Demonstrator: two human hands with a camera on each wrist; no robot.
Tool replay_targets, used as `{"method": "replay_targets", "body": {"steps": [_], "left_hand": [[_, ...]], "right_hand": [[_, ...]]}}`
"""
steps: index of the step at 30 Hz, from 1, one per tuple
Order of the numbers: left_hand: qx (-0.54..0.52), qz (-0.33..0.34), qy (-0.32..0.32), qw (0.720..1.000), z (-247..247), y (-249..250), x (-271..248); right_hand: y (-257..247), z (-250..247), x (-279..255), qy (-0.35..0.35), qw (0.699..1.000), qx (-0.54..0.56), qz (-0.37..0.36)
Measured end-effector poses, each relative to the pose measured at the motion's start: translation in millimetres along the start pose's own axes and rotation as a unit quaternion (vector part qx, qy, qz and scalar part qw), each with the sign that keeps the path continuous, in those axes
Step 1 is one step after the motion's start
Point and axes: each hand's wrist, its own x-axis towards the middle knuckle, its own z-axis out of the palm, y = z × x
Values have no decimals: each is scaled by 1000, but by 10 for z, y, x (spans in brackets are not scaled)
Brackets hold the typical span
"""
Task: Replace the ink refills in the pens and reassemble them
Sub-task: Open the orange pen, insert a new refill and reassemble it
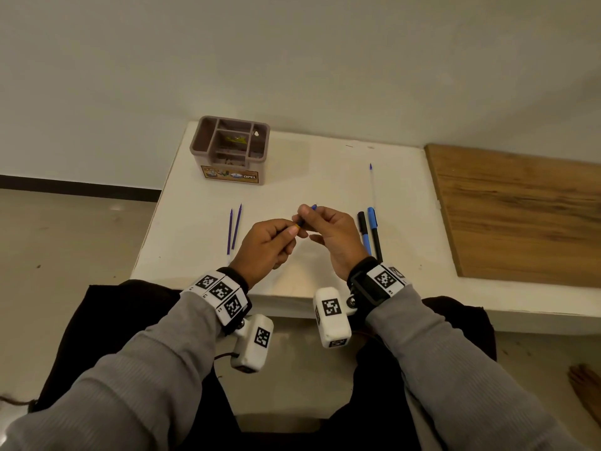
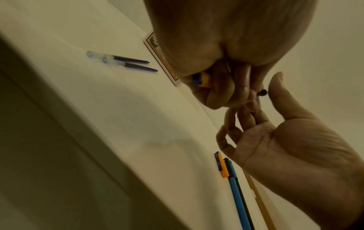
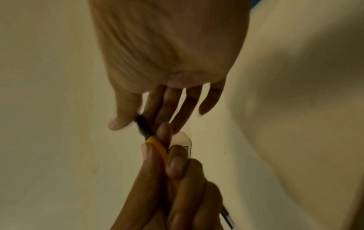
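Observation:
Over the middle of the white table (image 1: 292,177) both hands hold one pen. My left hand (image 1: 289,232) grips its orange barrel (image 3: 157,145), fingers curled round it (image 2: 204,80). My right hand (image 1: 303,217) pinches the black tip section (image 3: 143,124) between thumb and forefinger, its other fingers spread loosely. A small blue end (image 1: 313,207) sticks out past the right fingers. Two purple refills (image 1: 234,231) lie side by side left of the hands, also in the left wrist view (image 2: 130,62). A clear refill with a blue tip (image 1: 371,183) lies to the right.
A blue pen (image 1: 368,231) and a black pen (image 1: 375,239) lie right of my right hand, with an orange cap (image 2: 223,168) beside them. A brown desk organizer (image 1: 231,151) stands at the back left. A wooden board (image 1: 520,216) adjoins the table's right side.

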Motion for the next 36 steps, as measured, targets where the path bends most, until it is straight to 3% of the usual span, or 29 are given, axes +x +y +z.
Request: {"method": "replay_targets", "body": {"steps": [3, 7, 11, 18, 24, 27, 29, 31, 33, 36], "left_hand": [[-22, -5, -1, 1000, 0, 18, 2], [-26, -13, -17, 999, 15, 40, -13], [-50, -23, -15, 998, 22, 32, -19], [26, -16, 8, 1000, 17, 10, 3], [207, 105, 76, 970, 43, -28, 39], [160, 82, 74, 981, 67, -46, 43], [87, 36, 67, 993, 59, -68, 42], [69, 18, 62, 996, 22, -97, 42], [87, 15, 61, 994, -8, -127, 59], [123, 10, 68, 990, -14, -177, 90]], "right_hand": [[16, -37, 7, -31, 998, 63, 3], [30, -60, 19, 5, 999, 45, 10], [20, -82, -3, -59, 993, 102, 12], [-33, -64, -27, 33, 999, 4, 32], [-99, -35, -50, 63, 997, -13, 38], [-178, -214, 62, 70, 994, -80, -15], [-192, -427, 151, 144, 974, -162, -64], [-128, -641, 193, 193, 924, -324, -69], [-24, -764, 189, 187, 878, -441, -28], [115, -773, 243, 161, 850, -502, 4]]}}
